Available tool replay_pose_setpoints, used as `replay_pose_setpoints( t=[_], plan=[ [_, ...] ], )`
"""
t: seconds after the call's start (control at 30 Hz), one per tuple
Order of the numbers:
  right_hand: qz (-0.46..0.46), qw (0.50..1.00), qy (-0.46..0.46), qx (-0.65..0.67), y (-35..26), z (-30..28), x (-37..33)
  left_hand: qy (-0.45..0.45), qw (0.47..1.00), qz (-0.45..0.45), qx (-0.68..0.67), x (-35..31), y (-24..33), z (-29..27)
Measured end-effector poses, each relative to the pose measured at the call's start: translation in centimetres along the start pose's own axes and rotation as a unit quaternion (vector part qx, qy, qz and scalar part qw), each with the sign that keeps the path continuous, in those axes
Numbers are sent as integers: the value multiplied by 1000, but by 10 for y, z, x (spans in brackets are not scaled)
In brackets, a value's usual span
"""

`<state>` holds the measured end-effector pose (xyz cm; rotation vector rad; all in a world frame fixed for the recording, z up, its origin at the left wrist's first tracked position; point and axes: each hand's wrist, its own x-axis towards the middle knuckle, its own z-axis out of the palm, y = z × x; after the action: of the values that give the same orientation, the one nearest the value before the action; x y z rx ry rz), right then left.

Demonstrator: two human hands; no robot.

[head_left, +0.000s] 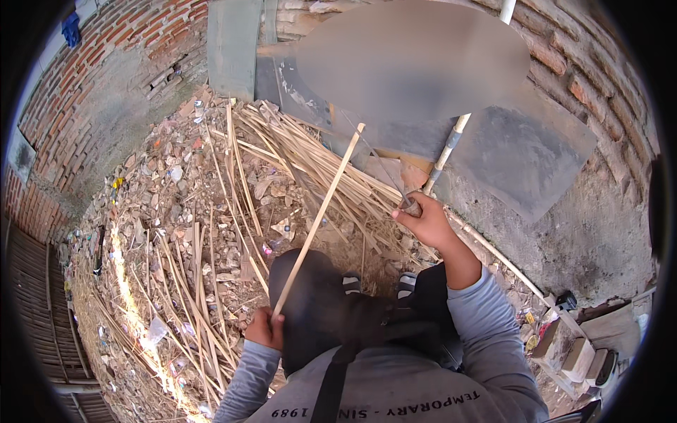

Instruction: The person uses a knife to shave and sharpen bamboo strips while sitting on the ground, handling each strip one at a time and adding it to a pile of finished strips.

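Note:
My left hand (264, 328) is closed round the lower end of a pale bamboo strip (321, 215), beside my left knee. The strip slants up and away to the right, its far end near the blade of a long, thin knife (384, 169). My right hand (427, 220), farther forward and to the right, grips that knife by its handle, with the blade pointing up and left. A small gap seems to lie between blade and strip, though I cannot tell whether they touch. Beyond my hands a heap of split bamboo strips (331, 166) lies on the ground.
More loose strips (201, 282) lie on the rubble-strewn ground (151, 190) to the left. Brick walls (113, 63) enclose the spot. A pale pipe (448, 151) and dark sheets (529, 151) lean at the right wall. Blocks (578, 359) sit at lower right.

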<state>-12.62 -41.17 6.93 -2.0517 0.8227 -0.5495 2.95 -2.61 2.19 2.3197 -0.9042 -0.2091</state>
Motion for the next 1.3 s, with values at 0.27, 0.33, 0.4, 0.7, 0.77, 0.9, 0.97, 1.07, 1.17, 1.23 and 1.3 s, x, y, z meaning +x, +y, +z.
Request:
replay_pose_setpoints(
  t=[0.27, 0.33, 0.4, 0.7, 0.77, 0.9, 0.97, 1.07, 1.17, 1.23, 1.3],
  plan=[
    [-55, 993, -81, -61, -20, 16, 1, -38, 997, 62, -40, 36, -31, -1],
    [-40, 985, -127, -108, -41, 17, 2, -69, 995, 46, -54, 37, -37, -4],
    [-108, 980, -115, -120, -41, 23, -1, -91, 993, 21, -69, 37, -31, -6],
    [-148, 931, -250, -220, -76, 53, -2, -72, 996, 4, -51, 13, -43, 7],
    [-144, 922, -265, -243, -78, 61, -3, -73, 996, 0, -45, 11, -39, 8],
    [-139, 904, -278, -293, -62, 74, 4, -77, 997, -9, -15, 8, -41, 12],
    [-131, 904, -280, -295, -52, 77, 10, -79, 997, -4, 2, 11, -39, 12],
    [-124, 917, -252, -283, -30, 79, 18, -75, 997, -4, 30, 13, -35, 17],
    [-115, 920, -243, -285, -21, 78, 20, -84, 995, -20, 40, 17, -29, 17],
    [-124, 907, -280, -288, -33, 78, 16, -95, 993, -26, 63, 15, -33, 15],
    [-118, 912, -278, -276, -24, 77, 20, -94, 993, -20, 69, 14, -25, 13]
  ],
)
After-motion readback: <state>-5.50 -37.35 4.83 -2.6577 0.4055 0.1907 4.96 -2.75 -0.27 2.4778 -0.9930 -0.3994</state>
